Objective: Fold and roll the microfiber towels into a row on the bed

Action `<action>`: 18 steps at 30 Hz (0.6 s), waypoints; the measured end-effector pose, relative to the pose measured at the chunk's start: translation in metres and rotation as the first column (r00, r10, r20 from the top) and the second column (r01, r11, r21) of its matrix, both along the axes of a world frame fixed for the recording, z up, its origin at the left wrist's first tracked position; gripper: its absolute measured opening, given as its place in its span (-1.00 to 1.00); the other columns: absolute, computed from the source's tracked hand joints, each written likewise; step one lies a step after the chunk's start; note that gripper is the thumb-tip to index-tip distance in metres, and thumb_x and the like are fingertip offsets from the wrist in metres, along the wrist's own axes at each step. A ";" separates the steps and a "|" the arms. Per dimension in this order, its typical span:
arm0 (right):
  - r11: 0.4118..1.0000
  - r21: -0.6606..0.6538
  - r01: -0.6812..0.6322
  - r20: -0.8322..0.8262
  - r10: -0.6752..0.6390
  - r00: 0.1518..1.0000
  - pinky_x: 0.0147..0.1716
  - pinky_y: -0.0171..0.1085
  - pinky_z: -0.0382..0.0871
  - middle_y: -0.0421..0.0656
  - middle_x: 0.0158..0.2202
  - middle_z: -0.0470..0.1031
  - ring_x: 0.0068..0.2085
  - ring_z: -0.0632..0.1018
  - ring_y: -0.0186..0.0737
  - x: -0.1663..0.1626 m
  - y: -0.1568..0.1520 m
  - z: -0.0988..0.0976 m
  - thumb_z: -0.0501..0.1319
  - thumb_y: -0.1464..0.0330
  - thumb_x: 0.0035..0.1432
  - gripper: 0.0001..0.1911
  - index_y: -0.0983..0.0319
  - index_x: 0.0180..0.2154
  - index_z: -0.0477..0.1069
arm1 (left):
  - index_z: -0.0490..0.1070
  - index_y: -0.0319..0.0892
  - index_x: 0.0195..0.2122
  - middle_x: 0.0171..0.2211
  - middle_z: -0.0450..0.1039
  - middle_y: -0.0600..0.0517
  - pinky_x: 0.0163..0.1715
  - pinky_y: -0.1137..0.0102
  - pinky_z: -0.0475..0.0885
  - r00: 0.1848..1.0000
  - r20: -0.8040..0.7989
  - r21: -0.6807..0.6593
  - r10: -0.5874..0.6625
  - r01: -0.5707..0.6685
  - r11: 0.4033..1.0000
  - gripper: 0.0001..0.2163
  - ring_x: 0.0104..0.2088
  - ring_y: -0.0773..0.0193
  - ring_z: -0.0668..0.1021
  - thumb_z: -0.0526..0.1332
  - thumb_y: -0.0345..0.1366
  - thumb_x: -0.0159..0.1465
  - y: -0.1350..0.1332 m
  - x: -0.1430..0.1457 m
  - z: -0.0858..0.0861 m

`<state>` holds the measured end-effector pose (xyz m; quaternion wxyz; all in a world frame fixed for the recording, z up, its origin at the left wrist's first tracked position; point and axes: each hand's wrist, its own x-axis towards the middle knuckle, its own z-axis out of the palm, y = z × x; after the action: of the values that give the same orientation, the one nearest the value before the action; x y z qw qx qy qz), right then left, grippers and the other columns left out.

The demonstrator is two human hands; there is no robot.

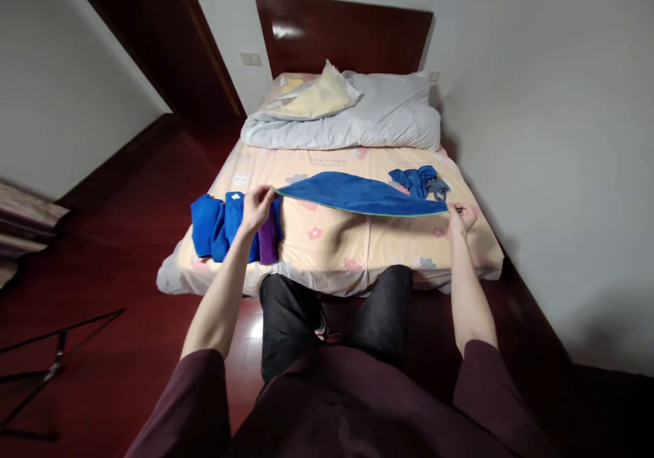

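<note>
Blue towel (357, 194) hangs stretched taut just above the bed (332, 240), one corner pinched in the left hand (257, 206), the other in the right hand (461, 218). It looks like the spreading step, and laying it flat would call for keeping both corners level. Open room lies beneath, between stacked blue and purple cloths (225, 230) at the left edge and a crumpled blue cloth (419, 180) near the right.

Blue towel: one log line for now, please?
left hand: holds blue towel end | right hand: holds other end | towel: stretched over bed | folded towels: beside left hand
</note>
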<state>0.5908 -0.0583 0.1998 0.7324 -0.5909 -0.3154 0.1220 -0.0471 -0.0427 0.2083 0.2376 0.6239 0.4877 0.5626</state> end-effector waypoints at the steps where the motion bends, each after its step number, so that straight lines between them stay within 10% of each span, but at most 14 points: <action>1: 0.997 -0.073 0.013 0.043 -0.010 0.999 -0.17 -0.25 0.55 -0.30 -0.44 0.46 -0.31 0.56 -0.28 -0.001 -0.005 -0.017 0.50 0.28 0.01 -0.61 0.15 -0.45 0.26 | 0.56 -0.20 -0.13 -0.25 0.64 -0.08 -0.06 0.28 0.61 0.995 -0.101 -0.054 0.011 -0.016 0.998 -0.58 -0.21 0.15 0.68 0.26 0.11 0.42 -0.009 0.000 -0.021; 9: 0.912 -0.410 0.020 0.092 0.019 0.996 -0.10 -0.12 0.63 -0.10 -0.48 0.63 -0.29 0.66 -0.07 -0.029 -0.071 -0.154 0.45 0.25 -0.02 -0.78 0.19 -0.51 0.49 | 0.63 -0.23 -0.28 -0.11 0.62 -0.23 0.11 0.15 0.58 0.796 -0.599 -0.441 -0.088 -0.236 0.866 -0.78 -0.06 -0.02 0.67 0.17 -0.32 0.27 -0.077 0.005 -0.154; 18: 0.858 -0.503 0.103 0.058 -0.085 0.995 -0.01 -0.01 0.68 -0.04 -0.40 0.72 -0.22 0.76 0.08 -0.026 -0.107 -0.210 0.40 0.32 -0.07 -0.89 0.21 -0.54 0.58 | 0.68 -0.17 -0.20 -0.16 0.71 -0.15 0.03 0.30 0.57 0.708 -0.680 -0.518 -0.192 -0.279 0.809 -0.71 -0.08 0.05 0.71 0.12 -0.32 0.33 -0.094 0.003 -0.190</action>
<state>0.5651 -0.1649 -0.0105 0.5520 -0.7785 -0.2557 0.1545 -0.0444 -0.1364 0.0183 0.1993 0.6726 0.7044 0.1079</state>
